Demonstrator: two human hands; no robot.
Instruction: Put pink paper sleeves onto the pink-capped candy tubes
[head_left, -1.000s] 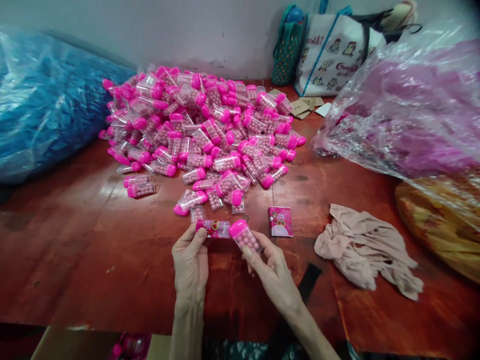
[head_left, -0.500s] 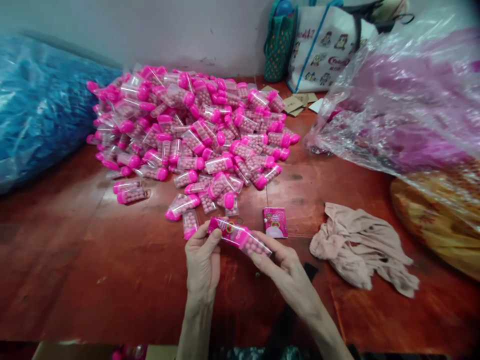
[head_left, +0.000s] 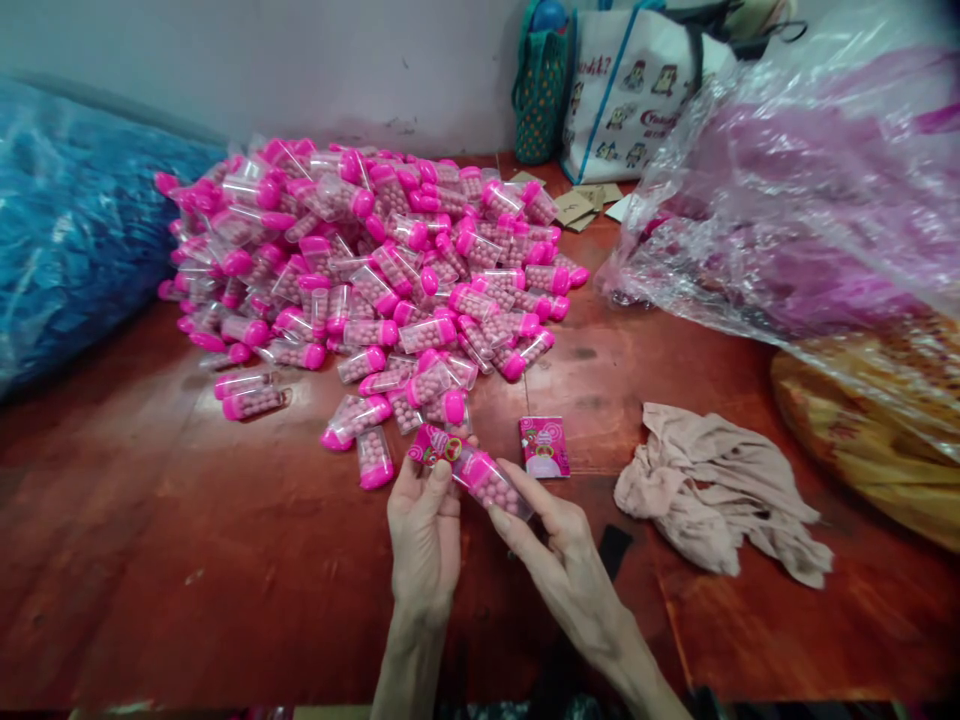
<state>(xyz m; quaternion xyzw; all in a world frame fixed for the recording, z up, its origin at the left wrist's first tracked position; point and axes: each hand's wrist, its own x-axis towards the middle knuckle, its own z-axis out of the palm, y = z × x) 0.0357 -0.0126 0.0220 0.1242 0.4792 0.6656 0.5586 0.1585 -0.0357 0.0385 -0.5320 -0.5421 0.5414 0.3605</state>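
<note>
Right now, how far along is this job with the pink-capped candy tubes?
Early, by the look of it. Done: nothing finished shows on the table. In hand: the left hand pinches a printed sleeve while the right hand holds one tube, its pink cap end against the sleeve. Left: the whole heap of bare tubes behind, plus a spare sleeve lying flat beside the hands.

A small hand-packing workshop: a heap of clear pink-capped candy tubes [head_left: 375,270] on a worn red-brown wooden surface [head_left: 150,540], flanked by bulging clear plastic sacks [head_left: 795,200].
</note>
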